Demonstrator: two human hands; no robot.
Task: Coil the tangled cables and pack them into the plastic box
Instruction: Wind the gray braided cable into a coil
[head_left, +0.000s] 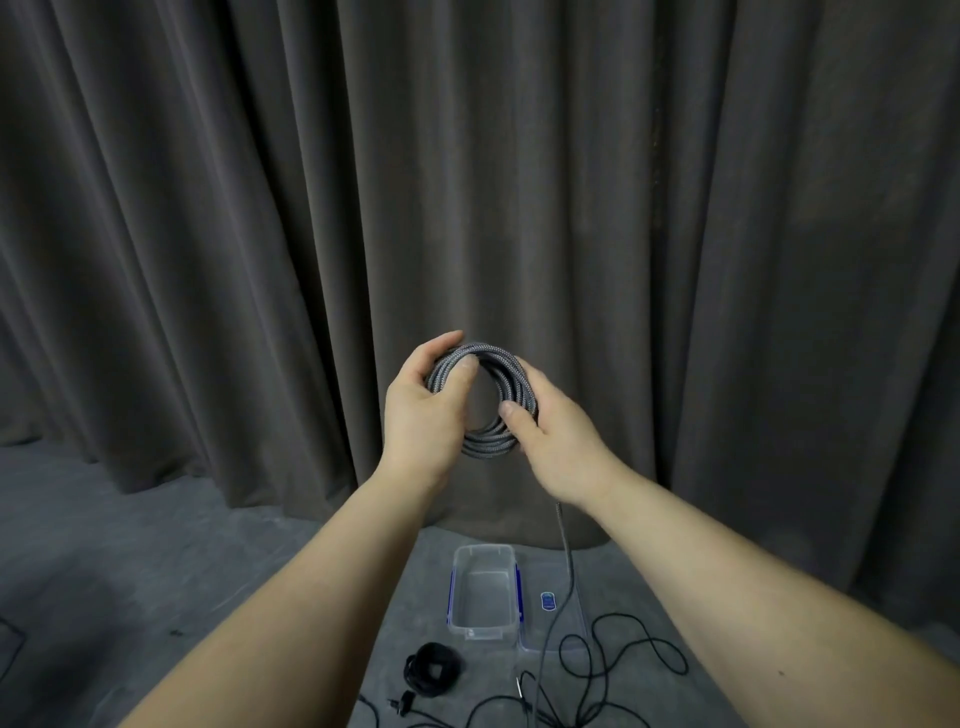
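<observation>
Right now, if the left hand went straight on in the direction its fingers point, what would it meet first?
The left hand grips the grey braided coil, with fingers pointing up and away. Past the coil, the first thing in that line looks to be the dark curtain, though the picture does not show how far behind it hangs.

Both arms reach forward, raised; left hand (423, 410) and right hand (553, 441) curl around the grey cable coil (485, 395) between them.

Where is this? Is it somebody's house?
Probably not a house; more like a studio or workshop corner. A heavy dark pleated curtain covers the back, the floor is bare grey concrete, and loose black cables lie on it.
</observation>
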